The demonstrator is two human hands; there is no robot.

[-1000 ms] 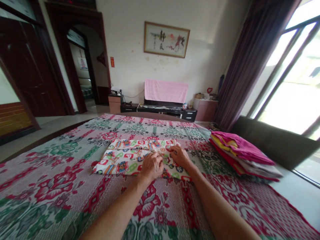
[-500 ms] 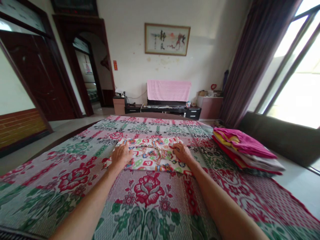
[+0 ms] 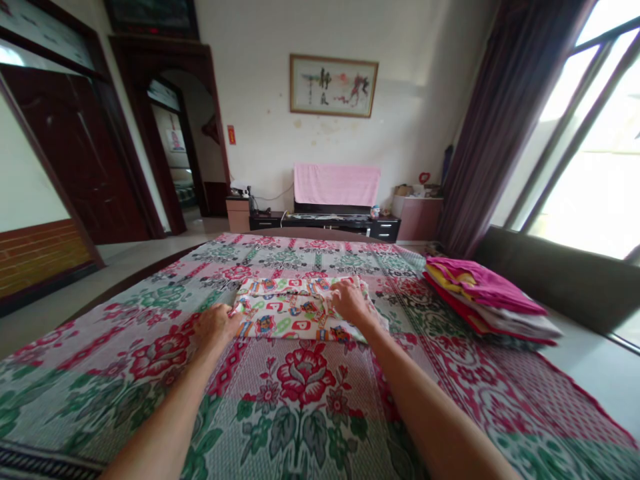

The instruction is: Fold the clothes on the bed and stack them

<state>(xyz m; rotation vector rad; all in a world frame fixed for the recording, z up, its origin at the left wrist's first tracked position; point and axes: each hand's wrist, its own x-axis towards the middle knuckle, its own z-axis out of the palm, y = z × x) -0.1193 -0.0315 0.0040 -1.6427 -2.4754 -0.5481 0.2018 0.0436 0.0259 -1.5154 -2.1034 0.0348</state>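
A white garment [image 3: 280, 313] with a colourful cartoon print lies folded into a wide, low rectangle on the flowered cloth [image 3: 305, 380]. What kind of garment it is, I cannot make out. At its left edge, my left hand [image 3: 216, 323] is closed, with the fingertips gripping the side of the fabric. My right hand [image 3: 351, 301] rests over the right part, its fingers curled together on the upper layer. Some of the fabric's right end is hidden under that hand and wrist.
To the right, a stack of folded clothes [image 3: 487, 293] with a pink piece on top sits at the cloth's edge. Beyond the table stand a low black cabinet [image 3: 385, 228] and a screen draped with a pink towel [image 3: 336, 185]. A dark curtain [image 3: 493, 133] hangs by the window.
My left hand has moved left and down from the garment's top to its left edge, where the fabric now looks straighter. My right hand has shifted slightly left and up.
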